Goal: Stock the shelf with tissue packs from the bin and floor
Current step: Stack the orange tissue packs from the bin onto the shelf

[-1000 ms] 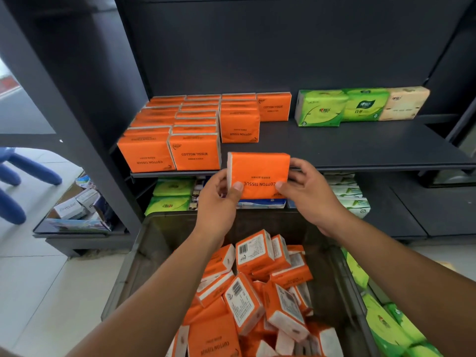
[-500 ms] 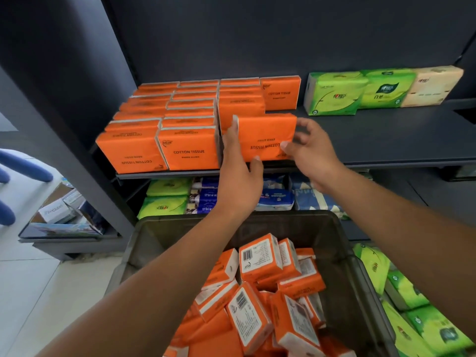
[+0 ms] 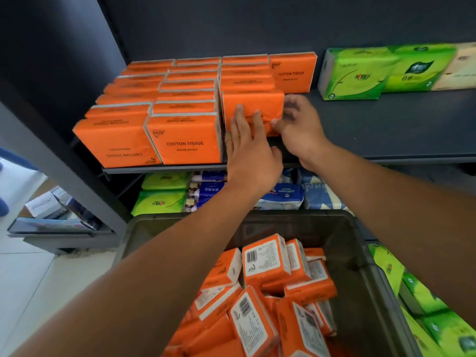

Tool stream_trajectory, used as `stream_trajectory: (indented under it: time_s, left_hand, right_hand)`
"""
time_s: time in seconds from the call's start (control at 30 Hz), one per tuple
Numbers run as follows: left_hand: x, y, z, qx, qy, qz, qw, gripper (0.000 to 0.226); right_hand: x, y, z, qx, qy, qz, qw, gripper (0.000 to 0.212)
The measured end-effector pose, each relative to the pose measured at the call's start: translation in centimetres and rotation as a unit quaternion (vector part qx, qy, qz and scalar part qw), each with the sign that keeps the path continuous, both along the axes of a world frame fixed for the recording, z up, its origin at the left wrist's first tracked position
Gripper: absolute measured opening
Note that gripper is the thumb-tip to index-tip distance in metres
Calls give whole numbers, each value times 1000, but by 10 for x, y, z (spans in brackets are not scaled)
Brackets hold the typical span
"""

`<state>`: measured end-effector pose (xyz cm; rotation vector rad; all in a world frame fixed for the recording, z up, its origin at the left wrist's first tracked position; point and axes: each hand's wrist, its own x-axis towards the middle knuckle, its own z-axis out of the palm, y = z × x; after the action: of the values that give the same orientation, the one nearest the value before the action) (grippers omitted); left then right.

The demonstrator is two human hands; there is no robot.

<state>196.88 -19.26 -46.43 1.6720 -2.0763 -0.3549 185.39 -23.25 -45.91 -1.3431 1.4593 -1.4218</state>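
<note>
Right now the orange pack point(image 3: 253, 104) stands on the shelf point(image 3: 386, 130) straight ahead of both hands, at the near end of the third column of orange packs. Its long axis runs left to right, parallel to the shelf's front edge, and its broad face is turned toward the person. It sits farther back than the front pack of the column on its left point(image 3: 185, 140), with only a narrow gap between the two columns.

The left hand point(image 3: 248, 148) is the nearer one. It lies flat, fingers straight, pressing on the pack's face. The right hand point(image 3: 300, 127) is at the pack's right edge, thumb on the face and fingers curled round the side. It is blurred, but it looks like a light pinch.

Any further move looks like a short push away from the person, to seat the pack against the one behind it.

The pack has a plain orange soft wrapper with pale edges. Dark print low on its face is mostly hidden by fingers. More orange packs lie jumbled in the bin point(image 3: 365, 266) below.
</note>
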Motion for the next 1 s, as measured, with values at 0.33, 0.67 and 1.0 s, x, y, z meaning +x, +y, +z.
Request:
stream_trajectory:
  time_s: [0.33, 0.67, 1.0]
  left_hand:
    - [-7, -11, 7, 45, 7, 40, 998, 81]
    - [-6, 0, 18, 68, -2, 20, 997, 83]
    - [1, 58, 26, 11, -71, -44, 996, 35]
  right_hand:
    - [3, -16, -3, -8, 26, 7, 1000, 37]
    - [-8, 2, 5, -1, 105, 6, 994, 46]
    - [-32, 92, 26, 25, 311, 4, 950, 46]
